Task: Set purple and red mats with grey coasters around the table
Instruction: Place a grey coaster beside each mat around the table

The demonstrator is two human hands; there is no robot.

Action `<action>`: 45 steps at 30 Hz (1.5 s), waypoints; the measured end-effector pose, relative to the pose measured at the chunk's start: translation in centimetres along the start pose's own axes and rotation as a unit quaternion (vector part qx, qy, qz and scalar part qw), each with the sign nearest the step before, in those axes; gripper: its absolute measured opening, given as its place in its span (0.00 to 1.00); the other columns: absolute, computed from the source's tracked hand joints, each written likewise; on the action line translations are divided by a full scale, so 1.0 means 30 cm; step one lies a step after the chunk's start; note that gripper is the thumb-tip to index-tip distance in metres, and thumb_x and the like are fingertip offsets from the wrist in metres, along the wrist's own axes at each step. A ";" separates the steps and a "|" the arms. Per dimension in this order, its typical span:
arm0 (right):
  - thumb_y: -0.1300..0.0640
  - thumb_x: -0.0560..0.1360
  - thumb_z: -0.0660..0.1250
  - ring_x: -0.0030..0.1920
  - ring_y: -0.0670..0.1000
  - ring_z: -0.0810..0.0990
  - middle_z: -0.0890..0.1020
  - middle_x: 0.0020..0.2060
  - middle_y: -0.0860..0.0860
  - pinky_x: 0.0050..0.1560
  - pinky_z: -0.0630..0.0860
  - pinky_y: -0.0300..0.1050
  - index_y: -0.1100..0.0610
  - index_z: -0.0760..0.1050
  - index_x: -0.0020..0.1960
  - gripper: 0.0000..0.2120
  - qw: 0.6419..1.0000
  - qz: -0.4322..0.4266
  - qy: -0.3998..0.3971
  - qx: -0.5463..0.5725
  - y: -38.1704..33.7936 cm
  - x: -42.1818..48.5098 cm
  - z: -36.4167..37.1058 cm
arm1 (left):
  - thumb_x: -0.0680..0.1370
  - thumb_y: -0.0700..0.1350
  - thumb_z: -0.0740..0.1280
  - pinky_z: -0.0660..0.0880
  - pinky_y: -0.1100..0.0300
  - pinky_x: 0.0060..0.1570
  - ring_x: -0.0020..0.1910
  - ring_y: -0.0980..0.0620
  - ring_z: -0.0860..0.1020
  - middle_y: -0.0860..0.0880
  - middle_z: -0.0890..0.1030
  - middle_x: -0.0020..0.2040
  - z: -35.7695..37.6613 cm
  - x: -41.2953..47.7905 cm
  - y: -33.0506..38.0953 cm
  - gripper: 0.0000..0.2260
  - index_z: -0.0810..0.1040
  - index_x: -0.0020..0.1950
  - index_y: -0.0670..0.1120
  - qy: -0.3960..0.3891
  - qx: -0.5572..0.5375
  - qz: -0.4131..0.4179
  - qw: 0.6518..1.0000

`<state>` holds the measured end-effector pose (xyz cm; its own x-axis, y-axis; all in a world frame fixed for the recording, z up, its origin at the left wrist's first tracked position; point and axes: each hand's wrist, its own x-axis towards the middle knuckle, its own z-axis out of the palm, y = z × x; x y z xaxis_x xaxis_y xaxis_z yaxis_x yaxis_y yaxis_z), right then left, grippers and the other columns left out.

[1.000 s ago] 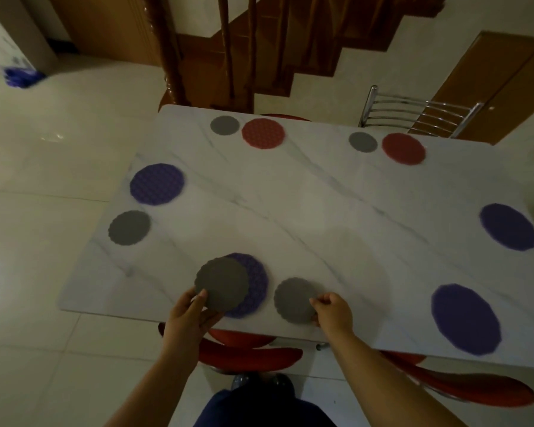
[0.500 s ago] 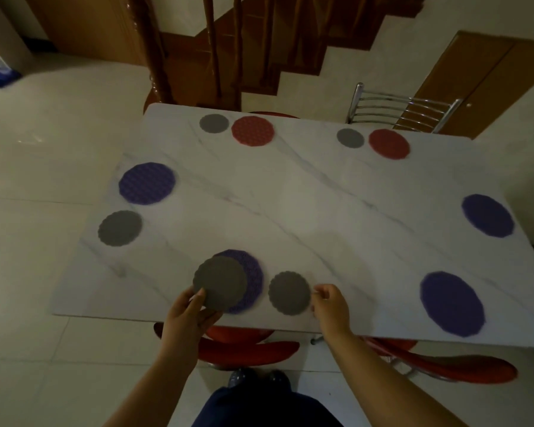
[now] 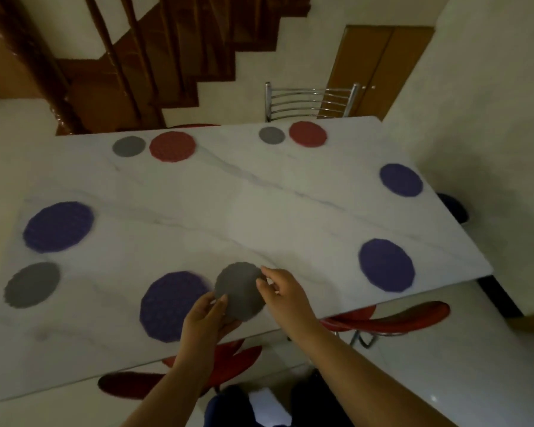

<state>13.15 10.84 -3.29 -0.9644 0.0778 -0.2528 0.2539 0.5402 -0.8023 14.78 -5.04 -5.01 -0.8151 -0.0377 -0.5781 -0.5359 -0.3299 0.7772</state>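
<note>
Over the near edge of the white marble table (image 3: pixel 259 211), my left hand (image 3: pixel 204 318) grips a grey coaster (image 3: pixel 239 291) just right of a purple mat (image 3: pixel 170 305). My right hand (image 3: pixel 281 291) pinches that coaster's right edge. The coaster set down earlier is hidden. More purple mats lie at the left (image 3: pixel 58 226), near right (image 3: pixel 386 265) and far right (image 3: pixel 400 179). Along the far edge are two red mats (image 3: pixel 172 146) (image 3: pixel 307 134), each with a grey coaster (image 3: pixel 128 146) (image 3: pixel 271 135) on its left. Another grey coaster (image 3: pixel 31 285) lies near left.
A metal chair back (image 3: pixel 310 100) stands behind the table's far edge. Red chair seats (image 3: pixel 386 318) (image 3: pixel 228 362) poke out under the near edge. A wooden staircase (image 3: pixel 136 72) rises at the back left, and a dark stool (image 3: pixel 453 208) sits by the right edge.
My left hand carried its grey coaster rightward off the purple mat. My right hand left the coaster it set on the table and took the held coaster's edge. The view swung right.
</note>
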 end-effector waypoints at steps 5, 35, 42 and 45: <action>0.45 0.77 0.62 0.56 0.46 0.77 0.77 0.62 0.47 0.56 0.75 0.38 0.50 0.69 0.69 0.22 0.995 -0.071 0.049 -0.047 0.098 0.007 -0.145 | 0.79 0.43 0.64 0.81 0.56 0.41 0.50 0.43 0.82 0.42 0.81 0.53 0.168 0.013 -0.045 0.08 0.76 0.56 0.44 0.002 0.000 0.001 1.000; 0.59 0.76 0.65 0.46 0.58 0.77 0.78 0.55 0.61 0.38 0.73 0.45 0.64 0.73 0.60 0.15 0.943 0.282 0.114 0.137 1.083 0.281 -1.257 | 0.79 0.41 0.63 0.82 0.59 0.37 0.47 0.46 0.82 0.45 0.82 0.51 1.040 0.002 -0.361 0.05 0.78 0.52 0.46 0.136 -0.156 0.028 0.978; 0.56 0.76 0.65 0.49 0.57 0.77 0.80 0.51 0.60 0.47 0.72 0.46 0.62 0.74 0.55 0.11 0.971 0.204 0.125 -0.005 1.041 0.311 -1.239 | 0.80 0.41 0.63 0.82 0.59 0.37 0.47 0.45 0.82 0.44 0.81 0.52 1.060 0.014 -0.340 0.06 0.77 0.54 0.45 0.112 -0.126 0.026 0.985; 0.56 0.76 0.65 0.51 0.58 0.77 0.80 0.52 0.59 0.46 0.70 0.45 0.61 0.73 0.56 0.12 0.971 0.202 0.118 -0.038 1.036 0.318 -1.236 | 0.80 0.41 0.63 0.82 0.60 0.36 0.47 0.44 0.82 0.44 0.81 0.51 1.058 0.013 -0.344 0.05 0.77 0.54 0.44 0.111 -0.107 0.020 0.988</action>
<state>9.08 59.45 -10.58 -0.7789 0.4824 -0.4007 0.6183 0.4843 -0.6190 13.01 28.29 -5.38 -0.7530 -0.2528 -0.6075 -0.4270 -0.5147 0.7435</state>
